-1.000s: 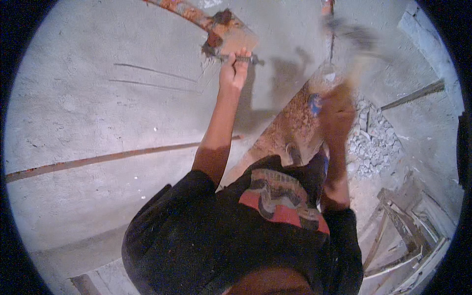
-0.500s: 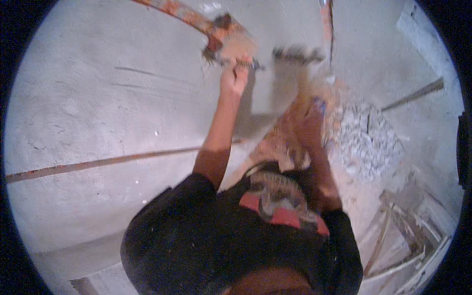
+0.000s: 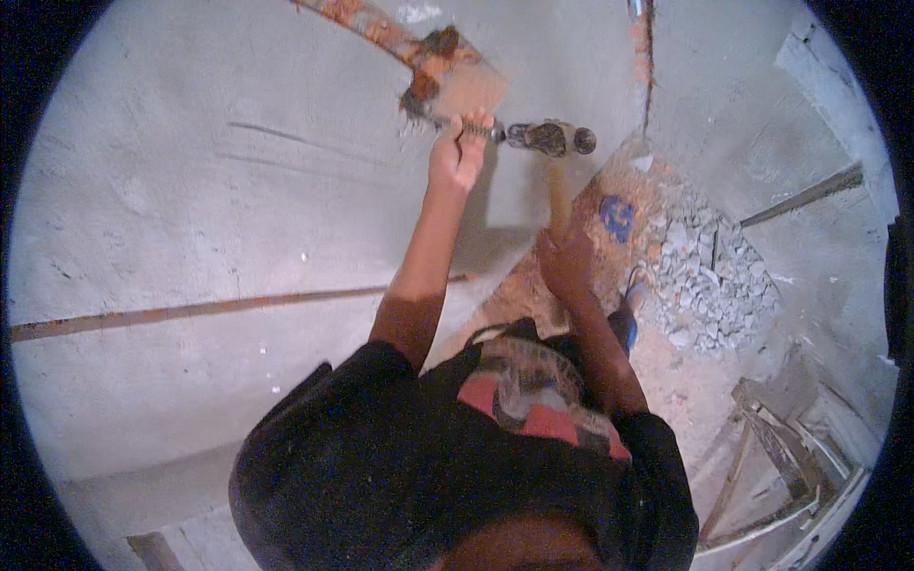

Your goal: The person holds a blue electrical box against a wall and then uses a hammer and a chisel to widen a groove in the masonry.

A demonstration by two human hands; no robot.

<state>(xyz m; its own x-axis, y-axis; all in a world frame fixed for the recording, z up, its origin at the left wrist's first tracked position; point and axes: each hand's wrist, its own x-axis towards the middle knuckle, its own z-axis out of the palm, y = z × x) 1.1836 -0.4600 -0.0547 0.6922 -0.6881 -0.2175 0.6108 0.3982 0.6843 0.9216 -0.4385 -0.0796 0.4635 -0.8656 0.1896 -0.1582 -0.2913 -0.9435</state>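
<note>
My left hand (image 3: 461, 149) is wrapped round a ribbed metal chisel (image 3: 476, 129), holding it against the wall. The chisel's far end points left into a broken patch (image 3: 466, 88) of exposed reddish masonry. In my right hand (image 3: 566, 257) is the wooden handle of a hammer (image 3: 547, 139). The hammer's dark metal head is at the chisel's right end, touching it or very close. My fingers hide part of the chisel's shaft.
A cut groove (image 3: 367, 27) runs up left from the broken patch, and another long groove (image 3: 190, 316) crosses the lower wall. Rubble (image 3: 709, 276) is heaped on the floor at the right, beside a blue object (image 3: 617, 218). A wooden frame (image 3: 762, 447) lies lower right.
The hammer has swung left and down from a blurred position to the chisel's end. My right hand moved left with it. My left hand stays nearly in place on the chisel.
</note>
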